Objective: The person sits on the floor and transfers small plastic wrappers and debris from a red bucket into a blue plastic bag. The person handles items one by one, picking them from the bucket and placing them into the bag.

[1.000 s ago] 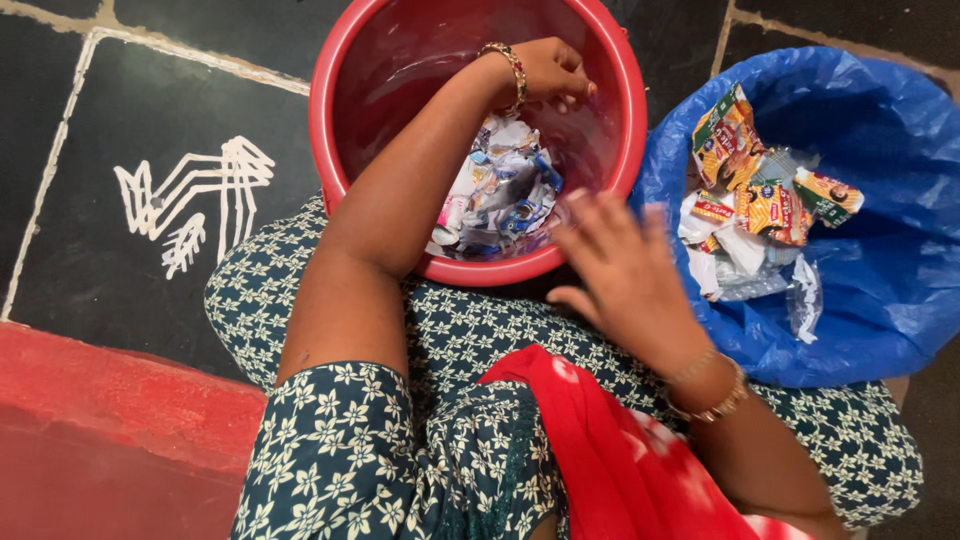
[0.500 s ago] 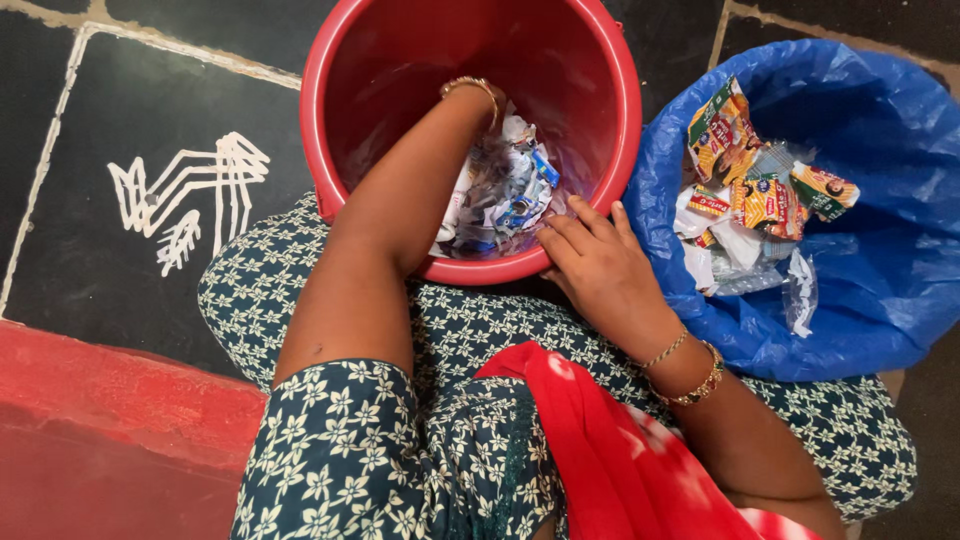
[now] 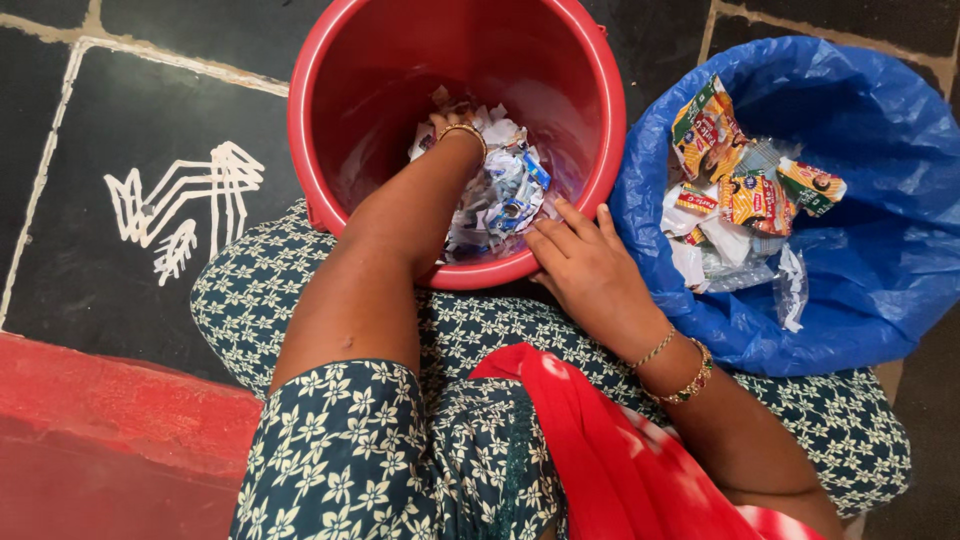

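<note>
My left fingers buried in crumpled wrappers (image 3: 500, 190) at bucket bottom, grip hidden, cannot tell. Left hand (image 3: 452, 125) deep in red bucket (image 3: 330, 90). Right hand (image 3: 585, 268) on near rim, fingers (image 3: 560, 225) spread, empty. Wrappers directly under left; blue bag (image 3: 860, 240) to right.

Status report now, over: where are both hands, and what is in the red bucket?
Left hand deep in red bucket, buried among crumpled wrappers; grip hidden. Right hand open, resting on bucket rim. Blue bag of wrappers alongside, nothing blocking.
</note>
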